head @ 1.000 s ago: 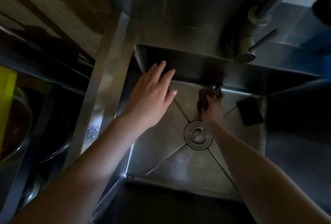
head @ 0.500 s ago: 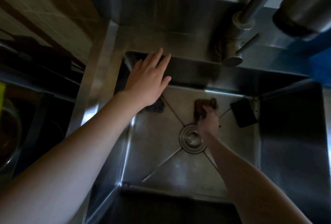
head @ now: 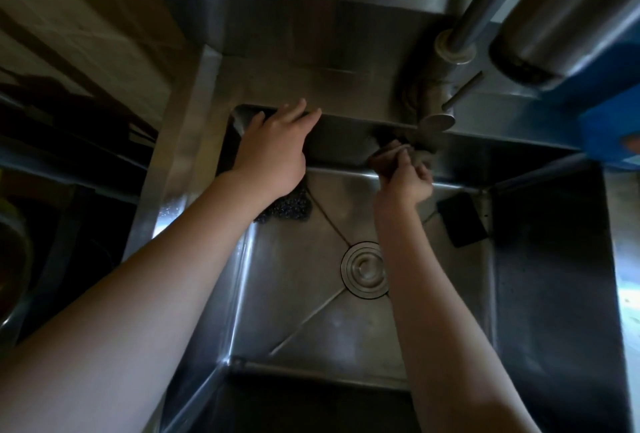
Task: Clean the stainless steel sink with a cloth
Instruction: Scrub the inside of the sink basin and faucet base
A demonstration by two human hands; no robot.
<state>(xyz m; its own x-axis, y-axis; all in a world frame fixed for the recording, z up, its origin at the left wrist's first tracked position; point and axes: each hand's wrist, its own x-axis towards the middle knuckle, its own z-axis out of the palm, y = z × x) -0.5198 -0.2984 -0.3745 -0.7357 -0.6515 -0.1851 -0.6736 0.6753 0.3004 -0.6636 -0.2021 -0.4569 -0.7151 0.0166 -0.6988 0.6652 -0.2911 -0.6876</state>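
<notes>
1. The stainless steel sink [head: 311,321] is set into a steel counter [head: 180,155] and is seen from above. The light is low, so fine dirt or water marks cannot be judged.
2. The cloth [head: 381,159], a brown one, is at the far wall of the sink, just below the faucet [head: 436,121], and it touches the wall near the top edge.
3. The right hand [head: 407,179] has its grip around the cloth, with the fingers curled over it.
4. The left hand [head: 270,152] has a wide grip with straight fingers and holds nothing. It rests on the far rim near the far-left corner, probably as a support.
5. The step in hand is, in my judgement, the wiping of the far wall. The floor around the drain [head: 365,270] looks smooth and shiny, with no dirt that I can see. I cannot tell from this whether it is wiped already.
6. What seems to be left is the left, right and near walls and the rim.
7. A steel scourer [head: 287,207] lies on the floor at the far left, partly under the left wrist. A dark sponge [head: 462,221] sits in the far-right corner. The places under them cannot be wiped until both are moved.
8. I judge the task to be somewhere in the middle, not close to the end.
</notes>
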